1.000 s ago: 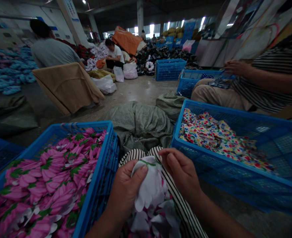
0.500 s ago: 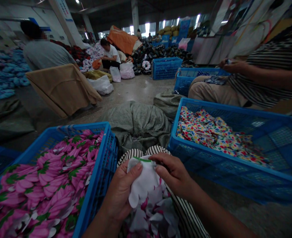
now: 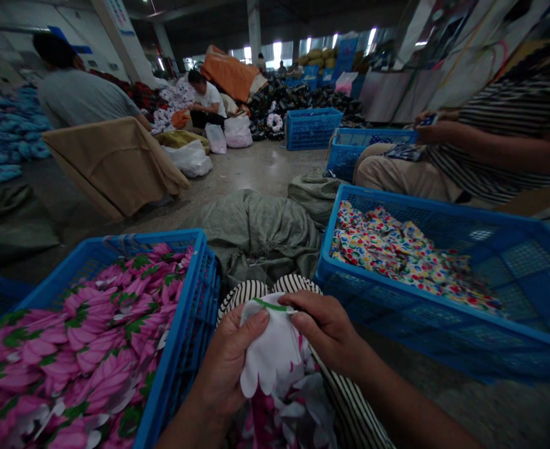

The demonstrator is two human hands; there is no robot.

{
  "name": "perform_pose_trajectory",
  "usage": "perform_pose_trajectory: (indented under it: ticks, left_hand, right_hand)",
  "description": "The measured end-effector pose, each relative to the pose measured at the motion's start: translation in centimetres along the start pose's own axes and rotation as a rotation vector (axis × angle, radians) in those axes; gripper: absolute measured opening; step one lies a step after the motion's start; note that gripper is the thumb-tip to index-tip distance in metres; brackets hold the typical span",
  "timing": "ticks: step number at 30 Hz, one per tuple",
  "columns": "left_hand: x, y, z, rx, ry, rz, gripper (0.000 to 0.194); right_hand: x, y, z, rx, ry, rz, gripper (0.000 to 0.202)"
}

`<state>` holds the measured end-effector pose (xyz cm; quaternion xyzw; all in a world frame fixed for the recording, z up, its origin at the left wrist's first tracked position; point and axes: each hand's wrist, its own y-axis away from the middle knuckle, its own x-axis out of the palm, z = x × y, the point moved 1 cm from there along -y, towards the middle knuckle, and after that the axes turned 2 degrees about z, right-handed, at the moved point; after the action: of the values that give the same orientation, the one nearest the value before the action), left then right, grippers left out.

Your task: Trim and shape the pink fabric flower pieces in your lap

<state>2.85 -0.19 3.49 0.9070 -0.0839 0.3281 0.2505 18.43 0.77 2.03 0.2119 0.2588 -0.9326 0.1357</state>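
My left hand (image 3: pixel 231 349) pinches the left side of a white scalloped fabric piece (image 3: pixel 268 352) with its thumb on top. A green strip runs along the piece's upper edge. My right hand (image 3: pixel 324 324) is closed at the upper right corner, thumb and forefinger pressed together on that edge; a thin pale bit shows at the fingertips. Below, more white and pink fabric pieces (image 3: pixel 298 411) lie on my lap, over black-and-white striped cloth (image 3: pixel 350 399).
A blue crate (image 3: pixel 181 299) of pink-green pieces stands left. Another blue crate (image 3: pixel 396 290) with colourful patterned pieces stands right. A grey-green sack (image 3: pixel 256 227) lies ahead. A person in stripes (image 3: pixel 504 137) sits right; a person in grey (image 3: pixel 83 100) sits behind a brown-covered chair (image 3: pixel 116 165).
My right fingertips have shifted slightly at the green edge, and a thin pale bit now shows there. The fabric's lower lobes hang a little differently. The person at right has raised their hands slightly.
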Motion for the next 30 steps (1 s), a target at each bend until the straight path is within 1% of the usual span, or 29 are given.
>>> perform_pose_trajectory:
  ticks: [4,8,12,18,30]
  left_hand:
    - [-0.17,0.0,-0.11,0.003,0.019,-0.017,0.014]
    - [-0.18,-0.09,-0.13,0.006,0.049,-0.028,0.014]
    - [-0.11,-0.02,-0.05,-0.005,0.064,-0.017,0.012]
    - [-0.01,-0.09,-0.02,-0.018,0.061,-0.014,0.015]
    - [-0.1,-0.2,0.2,-0.011,0.008,-0.005,0.019]
  right_hand:
    - [-0.07,0.21,-0.04,0.0,0.038,-0.041,0.023]
    - [0.1,0.41,0.15,-0.055,0.115,-0.035,0.024]
    - [0.24,0.22,0.11,-0.046,0.155,-0.041,0.023]
    - [0.2,0.04,-0.1,-0.055,0.163,-0.059,0.023]
    - [0.04,0.04,0.1,-0.048,0.155,-0.033,0.022]
